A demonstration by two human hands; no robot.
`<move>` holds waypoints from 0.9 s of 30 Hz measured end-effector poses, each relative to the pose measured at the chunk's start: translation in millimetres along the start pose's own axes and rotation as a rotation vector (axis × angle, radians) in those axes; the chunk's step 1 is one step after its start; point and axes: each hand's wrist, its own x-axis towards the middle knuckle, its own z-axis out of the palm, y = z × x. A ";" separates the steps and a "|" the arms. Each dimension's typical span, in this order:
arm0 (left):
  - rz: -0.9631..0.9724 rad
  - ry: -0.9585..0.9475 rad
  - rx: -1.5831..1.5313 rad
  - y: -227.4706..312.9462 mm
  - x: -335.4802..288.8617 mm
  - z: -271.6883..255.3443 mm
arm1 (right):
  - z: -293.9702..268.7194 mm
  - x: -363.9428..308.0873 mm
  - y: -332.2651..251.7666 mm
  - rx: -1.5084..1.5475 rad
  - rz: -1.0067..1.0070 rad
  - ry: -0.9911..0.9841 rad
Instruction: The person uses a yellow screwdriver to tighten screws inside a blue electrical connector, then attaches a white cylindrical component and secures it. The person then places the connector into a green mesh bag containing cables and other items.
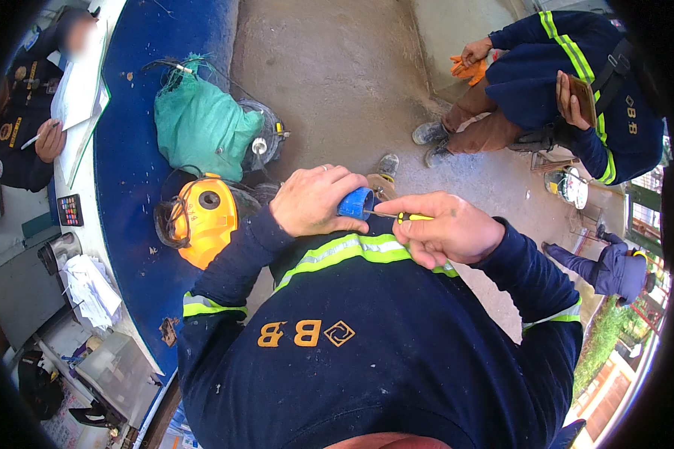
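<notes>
My left hand (312, 200) is closed round a short blue cylindrical piece (356, 203), which looks like a plastic plug housing, in front of my chest. Its open end faces right. In my right hand (457, 228) is a small screwdriver (414, 217) with a yellow and black handle. Its thin metal shaft points left and meets the blue piece near its rim. I cannot tell whether the tip sits on a screw or inside the housing. My fingers hide part of both things.
To my left, a yellow hard hat (210, 221) and a green mesh bag (202, 127) lie by the blue counter (131, 217). Beside the bag is a coiled dark cable (266, 138). A person behind the counter holds a pen; a seated co-worker (547, 82) at right holds a phone (583, 99) and orange gloves (468, 69).
</notes>
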 end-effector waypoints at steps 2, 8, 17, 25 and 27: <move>0.038 -0.014 0.017 -2.7 2.3 1.2 | 3.1 -0.9 4.3 0.247 0.040 0.001; 0.001 -0.043 0.072 2.8 3.0 17.2 | -11.5 14.7 37.8 0.044 -0.098 0.116; -0.094 -0.088 -0.052 7.4 -3.5 24.2 | 14.5 17.5 51.7 -0.763 -0.525 0.355; -0.203 -0.189 -0.335 -4.2 -9.7 34.9 | 5.5 15.6 18.6 -1.507 -0.447 0.132; -0.240 -0.138 -0.428 -6.8 -9.1 36.6 | 3.1 15.2 3.2 -1.631 -0.519 0.143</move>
